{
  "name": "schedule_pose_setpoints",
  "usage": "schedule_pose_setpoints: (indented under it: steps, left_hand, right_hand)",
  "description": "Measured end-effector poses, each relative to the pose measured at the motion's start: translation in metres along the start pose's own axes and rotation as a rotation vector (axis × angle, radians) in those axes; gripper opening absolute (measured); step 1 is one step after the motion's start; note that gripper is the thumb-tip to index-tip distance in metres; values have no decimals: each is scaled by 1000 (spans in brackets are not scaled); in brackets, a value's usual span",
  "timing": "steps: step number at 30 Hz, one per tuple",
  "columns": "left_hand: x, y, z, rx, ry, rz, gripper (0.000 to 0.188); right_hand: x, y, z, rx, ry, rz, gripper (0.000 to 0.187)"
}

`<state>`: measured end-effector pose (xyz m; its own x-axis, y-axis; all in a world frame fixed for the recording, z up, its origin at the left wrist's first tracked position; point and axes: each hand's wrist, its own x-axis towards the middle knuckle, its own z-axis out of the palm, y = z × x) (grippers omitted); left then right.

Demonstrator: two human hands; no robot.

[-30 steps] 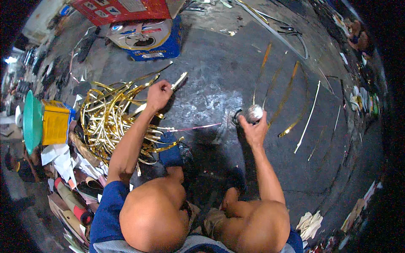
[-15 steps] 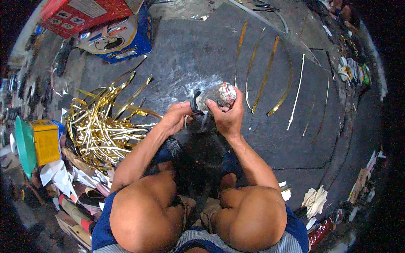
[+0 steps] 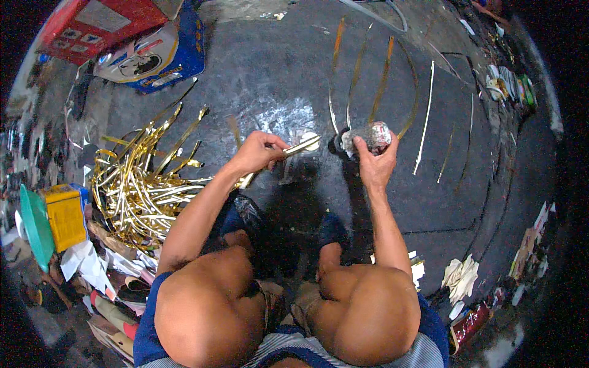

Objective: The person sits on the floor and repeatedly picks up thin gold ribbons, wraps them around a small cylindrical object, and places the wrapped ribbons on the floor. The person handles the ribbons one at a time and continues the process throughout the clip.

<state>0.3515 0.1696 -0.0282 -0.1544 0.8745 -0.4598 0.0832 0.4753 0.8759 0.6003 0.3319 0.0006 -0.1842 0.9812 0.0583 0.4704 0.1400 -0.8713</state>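
At frame centre: left hand (image 3: 262, 153), pinching one narrow metallic strip (image 3: 300, 146). Right of centre, well apart from it: right hand (image 3: 376, 165), closed around a grey-and-white cylindrical container (image 3: 371, 135), tilted over. Frame left: tangled heap of gold strips (image 3: 138, 199) on dark floor (image 3: 442, 208). Upper left: blue-and-white tin (image 3: 189, 49).

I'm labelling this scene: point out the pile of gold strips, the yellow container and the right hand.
Pile of gold strips (image 3: 136, 199), head view: middle of the heap.
Yellow container (image 3: 65, 218), head view: its yellow side.
Right hand (image 3: 375, 164), head view: back.
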Motion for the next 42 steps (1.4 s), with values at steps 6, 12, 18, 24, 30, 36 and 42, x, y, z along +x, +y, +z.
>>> schedule_pose_setpoints:
  steps: [6,12,18,24,30,36,42]
  left_hand:
    - [53,-17,18,260,106,38,18]
    - [65,-26,18,500,166,120,21]
    - [45,4,35,534,337,480,49]
    - [43,17,55,284,249,583,63]
    - [53,18,63,254,228,605,61]
    - [51,15,60,314,227,559,51]
    - [42,11,47,362,222,595,46]
  right_hand:
    - [0,-16,18,150,-135,-109,68]
    - [-22,-6,59,-150,-284,-430,72]
    - [-36,2,66,-238,-255,-604,67]
    - [-30,9,51,-107,-406,-331,51]
    - [6,87,83,122,-381,468,37]
    - [6,49,77,376,-282,574,33]
    - [23,-73,-42,976,-335,292,35]
